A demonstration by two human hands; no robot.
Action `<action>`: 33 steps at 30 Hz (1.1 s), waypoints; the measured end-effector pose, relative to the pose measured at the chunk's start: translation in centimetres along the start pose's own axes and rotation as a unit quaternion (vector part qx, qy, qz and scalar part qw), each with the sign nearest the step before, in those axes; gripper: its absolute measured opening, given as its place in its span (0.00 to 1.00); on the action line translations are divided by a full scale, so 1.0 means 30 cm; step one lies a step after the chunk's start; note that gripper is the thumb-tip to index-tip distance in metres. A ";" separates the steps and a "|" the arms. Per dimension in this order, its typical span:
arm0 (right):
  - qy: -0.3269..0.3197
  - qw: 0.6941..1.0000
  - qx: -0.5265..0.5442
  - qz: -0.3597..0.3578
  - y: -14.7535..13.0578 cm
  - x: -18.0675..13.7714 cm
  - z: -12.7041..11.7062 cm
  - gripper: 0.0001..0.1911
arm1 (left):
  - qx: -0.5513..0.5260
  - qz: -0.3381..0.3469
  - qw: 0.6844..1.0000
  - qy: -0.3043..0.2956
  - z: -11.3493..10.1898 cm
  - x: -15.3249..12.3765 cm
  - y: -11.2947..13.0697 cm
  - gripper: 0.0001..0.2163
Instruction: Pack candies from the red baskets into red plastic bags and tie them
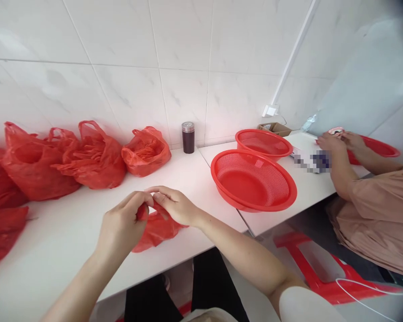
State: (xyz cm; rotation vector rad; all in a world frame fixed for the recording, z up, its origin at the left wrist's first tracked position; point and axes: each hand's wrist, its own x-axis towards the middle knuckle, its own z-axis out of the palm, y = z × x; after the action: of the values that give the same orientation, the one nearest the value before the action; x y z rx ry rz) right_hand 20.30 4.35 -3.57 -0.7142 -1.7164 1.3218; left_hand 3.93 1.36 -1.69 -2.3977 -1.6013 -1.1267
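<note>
A red plastic bag [159, 232] rests on the white table in front of me. My left hand [122, 221] has its fingers curled closed around a gathered part of the bag's top. My right hand [176, 206] pinches another part of the same bag, its fingertips close to those of my left hand. Both hands are slightly above the tabletop, and the bag's body sags below them. What is inside the bag cannot be made out, and my fingers partly hide its upper end.
Several filled red plastic bags [99, 158] line the wall at left. A dark flask [188, 138] stands behind. To my right are a red perforated basin [218, 183] and another red basin [289, 143]. A co-worker's hands [332, 141] handle a small object at far right.
</note>
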 end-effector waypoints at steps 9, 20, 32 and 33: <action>-0.016 0.996 0.080 0.035 -0.025 -0.021 -0.029 0.12 | -0.048 -0.010 0.999 -0.016 0.006 -0.041 0.018 0.15; 0.249 0.953 -0.143 0.098 0.251 -0.078 -0.222 0.14 | -0.106 -0.265 0.953 -0.099 0.054 -0.284 -0.152 0.19; 0.252 0.916 -0.304 0.066 0.346 -0.058 0.022 0.16 | -0.094 -0.366 0.926 0.005 0.220 -0.293 -0.153 0.18; 0.245 0.912 -0.319 0.074 0.355 -0.051 0.004 0.16 | -0.084 -0.367 0.926 -0.010 0.222 -0.296 -0.171 0.18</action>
State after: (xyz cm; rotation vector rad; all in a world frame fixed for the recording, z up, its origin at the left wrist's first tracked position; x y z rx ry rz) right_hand 20.40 6.05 -14.19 -1.4362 -1.6780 0.5601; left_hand 1.56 -0.48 -13.53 -1.9011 -2.6162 -1.3606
